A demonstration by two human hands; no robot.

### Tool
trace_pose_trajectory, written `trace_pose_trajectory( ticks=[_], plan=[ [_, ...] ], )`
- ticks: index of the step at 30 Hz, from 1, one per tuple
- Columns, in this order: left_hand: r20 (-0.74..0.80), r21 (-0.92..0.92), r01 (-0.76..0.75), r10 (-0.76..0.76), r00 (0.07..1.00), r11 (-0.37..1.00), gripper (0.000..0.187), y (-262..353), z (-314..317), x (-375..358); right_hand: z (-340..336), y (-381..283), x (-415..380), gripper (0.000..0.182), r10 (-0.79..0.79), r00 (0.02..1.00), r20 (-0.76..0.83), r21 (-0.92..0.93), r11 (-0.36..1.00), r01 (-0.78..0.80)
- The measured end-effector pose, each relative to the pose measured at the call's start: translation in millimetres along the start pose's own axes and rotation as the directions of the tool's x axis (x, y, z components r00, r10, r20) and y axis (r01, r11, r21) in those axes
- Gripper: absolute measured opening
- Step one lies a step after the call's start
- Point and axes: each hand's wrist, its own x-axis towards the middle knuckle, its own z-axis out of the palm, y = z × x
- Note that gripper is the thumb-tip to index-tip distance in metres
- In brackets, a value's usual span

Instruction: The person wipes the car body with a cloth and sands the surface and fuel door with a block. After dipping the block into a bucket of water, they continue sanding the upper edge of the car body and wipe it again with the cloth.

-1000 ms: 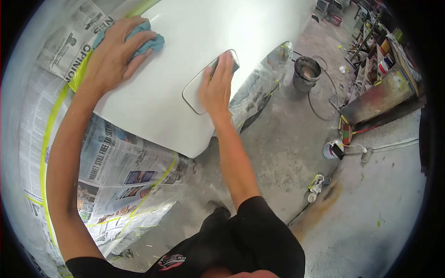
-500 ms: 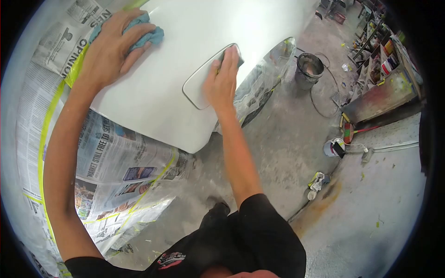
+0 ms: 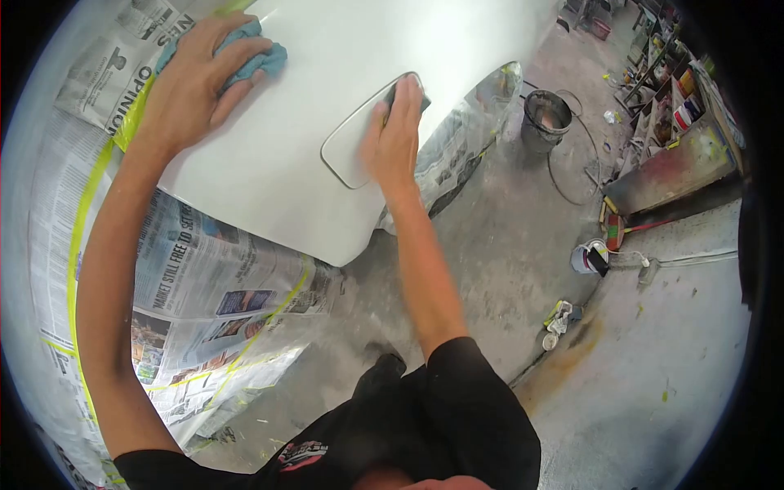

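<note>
A white painted car panel [image 3: 269, 184] spreads out below my hands, with the outlined fuel door [image 3: 347, 151] set into it. My left hand [image 3: 184, 94] rests at the panel's upper left edge, its fingers curled over a crumpled blue cloth [image 3: 263, 65]. On the fuel door, near its upper right corner, my right hand [image 3: 394, 135] presses a small dark grey pad [image 3: 424, 101] flat with its fingers together. Most of the pad is hidden under those fingers, so its exact kind does not show.
Newspaper [image 3: 196, 261] and yellow masking tape [image 3: 86, 212] cover the car around the panel. Clear plastic sheeting [image 3: 449, 155] hangs along its right side. On the floor stand a dark bucket [image 3: 543, 135] beside a hose and a white container [image 3: 586, 260]. Cluttered shelves [image 3: 670, 114] line the far right.
My right hand and forearm have shifted slightly to the right, the pad staying on the fuel door. My left hand keeps its place on the cloth.
</note>
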Motion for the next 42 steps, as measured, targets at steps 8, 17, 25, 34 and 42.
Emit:
trace_pose_trajectory(
  ticks=[8, 17, 25, 34, 42],
  plan=[
    [0.028, 0.005, 0.020, -0.020, 0.999, 1.000, 0.037, -1, 3, -5, 1, 12, -17, 0.054, 0.275, 0.961, 0.018, 0.102, 0.956, -0.276],
    [0.030, 0.014, 0.011, -0.012, 0.999, 1.000, 0.035, 0, 1, -2, 4, 2, -30, 0.062, -0.021, 0.989, 0.148, -0.051, 0.998, 0.029],
    [0.020, 0.020, -0.006, 0.006, 1.000, 1.000, 0.039, 2, -1, 0, 9, -10, -36, 0.069, -0.009, 0.992, 0.126, -0.144, 0.989, 0.028],
    [0.010, -0.021, 0.050, -0.050, 0.999, 0.999, 0.057, 1, 4, -7, 15, -24, -79, 0.078, -0.101, 0.960, 0.261, -0.167, 0.975, 0.148],
    [0.034, -0.041, 0.008, -0.007, 0.999, 0.999, 0.053, 3, -1, -1, 5, -21, -141, 0.080, -0.174, 0.886, 0.429, 0.055, 0.984, 0.167]
  ],
)
